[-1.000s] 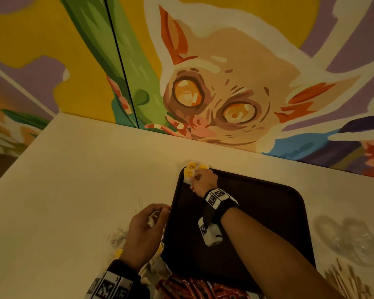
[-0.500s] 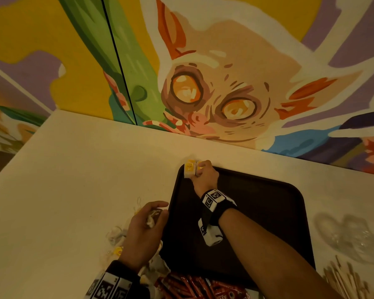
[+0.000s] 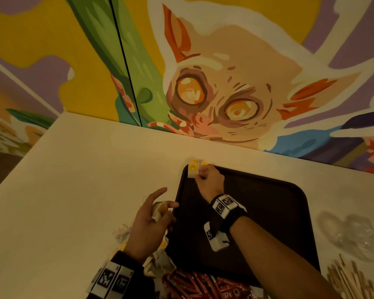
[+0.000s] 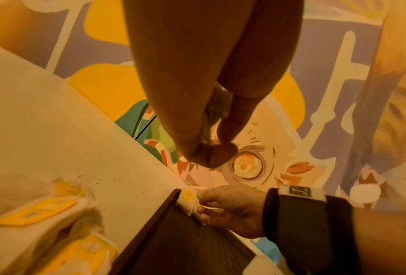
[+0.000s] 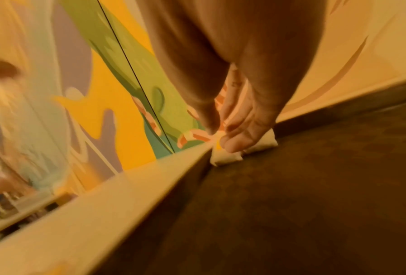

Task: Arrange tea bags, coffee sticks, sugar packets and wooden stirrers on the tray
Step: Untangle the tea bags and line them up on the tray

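A dark brown tray (image 3: 268,212) lies on the pale table (image 3: 84,180). In its far left corner, white tea bags with yellow tags (image 3: 193,169) stand against the rim. My right hand (image 3: 200,172) pinches them there; the right wrist view shows its fingertips (image 5: 234,145) on the tea bags (image 5: 225,157). My left hand (image 3: 166,203) hovers beside the tray's left edge, holding a crumpled tea bag (image 3: 159,210) with the index finger stretched out. The left wrist view shows that tea bag (image 4: 217,109) between thumb and fingers.
A pile of loose tea bags (image 3: 160,262) lies under my left wrist. Red coffee sticks (image 3: 203,285) sit at the tray's near edge. Wooden stirrers (image 3: 350,281) and a clear plastic bag (image 3: 354,234) lie to the right. A painted wall (image 3: 225,83) closes off the table's far side.
My left hand has risen slightly and stretched out its index finger, still holding its tea bag. My right hand has stayed at the tray corner and drawn the tea bags closer together.
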### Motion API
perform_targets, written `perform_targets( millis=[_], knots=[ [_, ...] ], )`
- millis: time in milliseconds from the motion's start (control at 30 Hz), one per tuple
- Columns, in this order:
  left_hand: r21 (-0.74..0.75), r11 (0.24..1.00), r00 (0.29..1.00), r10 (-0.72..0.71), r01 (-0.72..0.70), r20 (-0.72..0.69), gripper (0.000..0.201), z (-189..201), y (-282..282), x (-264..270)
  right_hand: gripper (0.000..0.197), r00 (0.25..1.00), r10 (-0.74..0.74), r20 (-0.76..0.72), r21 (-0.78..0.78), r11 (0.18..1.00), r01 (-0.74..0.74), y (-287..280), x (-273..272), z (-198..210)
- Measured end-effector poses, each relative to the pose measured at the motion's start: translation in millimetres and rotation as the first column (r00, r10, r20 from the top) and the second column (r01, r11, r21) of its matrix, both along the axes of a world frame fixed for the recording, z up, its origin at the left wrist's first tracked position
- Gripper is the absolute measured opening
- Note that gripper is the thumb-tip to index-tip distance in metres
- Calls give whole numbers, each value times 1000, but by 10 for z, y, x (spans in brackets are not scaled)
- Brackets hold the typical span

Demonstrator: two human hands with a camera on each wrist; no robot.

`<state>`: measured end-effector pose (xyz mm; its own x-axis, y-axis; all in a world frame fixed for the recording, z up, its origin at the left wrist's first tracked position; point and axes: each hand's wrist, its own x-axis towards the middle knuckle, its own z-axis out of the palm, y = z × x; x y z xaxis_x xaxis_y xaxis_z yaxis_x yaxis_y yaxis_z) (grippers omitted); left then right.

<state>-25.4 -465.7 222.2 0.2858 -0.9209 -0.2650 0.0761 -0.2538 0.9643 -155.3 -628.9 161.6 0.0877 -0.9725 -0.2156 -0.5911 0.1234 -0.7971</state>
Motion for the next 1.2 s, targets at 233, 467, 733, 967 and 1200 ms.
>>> perform_targets(
  millis=[233, 467, 733, 967, 1200],
  knots=[
    [-1, 993, 965, -118, 121, -232, 75, 95, 86, -43, 11, 884, 350, 308, 9, 929, -371, 844, -229, 567],
    [-40, 976, 949, -220, 216, -226, 70, 191, 240, -156, 14, 836, 392, 383, -54, 913, -403, 1278, -376, 793],
    [-137, 972, 981, -195, 191, -15, 24, 164, 437, -259, 11, 889, 363, 279, -132, 932, -339, 1422, -587, 787],
    [-179, 981, 997, -74, 79, 35, 18, 150, 503, -323, 20, 878, 286, 383, -137, 958, -252, 1581, -567, 802],
    [-100, 993, 985, 40, -57, -168, 25, 215, 521, -357, 20, 861, 203, 465, -73, 979, -192, 1618, -548, 780]
  ],
)
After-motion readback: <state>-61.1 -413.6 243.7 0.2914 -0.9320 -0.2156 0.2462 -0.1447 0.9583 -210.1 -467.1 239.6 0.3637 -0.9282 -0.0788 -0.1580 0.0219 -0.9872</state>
